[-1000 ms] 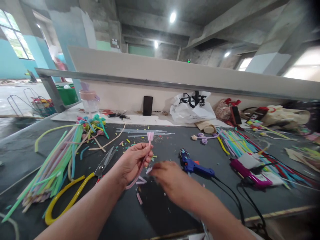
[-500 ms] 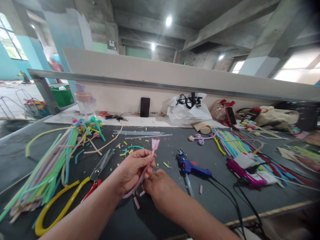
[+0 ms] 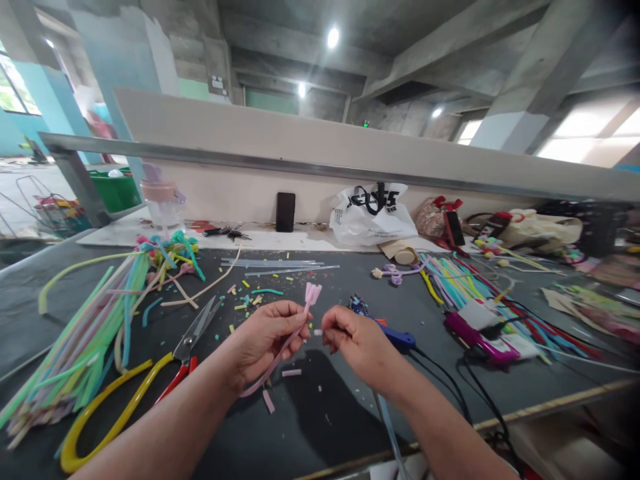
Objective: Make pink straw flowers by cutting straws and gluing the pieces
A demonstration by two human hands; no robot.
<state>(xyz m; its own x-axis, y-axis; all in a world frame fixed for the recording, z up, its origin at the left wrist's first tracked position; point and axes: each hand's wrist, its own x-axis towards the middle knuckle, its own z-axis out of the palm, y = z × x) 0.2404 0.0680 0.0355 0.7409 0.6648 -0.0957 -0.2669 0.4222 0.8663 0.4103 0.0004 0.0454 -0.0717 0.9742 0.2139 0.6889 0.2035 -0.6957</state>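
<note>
At the left of the frame, a bundle of pastel strips point(image 3: 83, 340) lies on the bench point(image 3: 310, 443). Next come the scissors point(image 3: 186, 341), blades parted, close to the left forearm; a sideways sweep of that arm could knock them or catch skin on an edge. Near the centre, the fingers of the left hand point(image 3: 267, 333) are closed round a pink strip point(image 3: 275, 363), its split, flared end point(image 3: 313, 293) upright above them; too tight a squeeze might crease it. Below lie loose pink offcuts point(image 3: 291, 373), easily brushed away by a cuff or wrist. Right of centre, the right hand point(image 3: 357, 343) has its fingers bunched, pinching a small pale piece point(image 3: 318, 333) by one end, so little grip could let it drop among the scraps. Just beyond that hand, partly hidden by it, sits the blue glue gun point(image 3: 399, 337); whether it is hot cannot be told, but if so, a careless reach could burn, and its black cable point(image 3: 445, 377) could snag the right forearm
</note>
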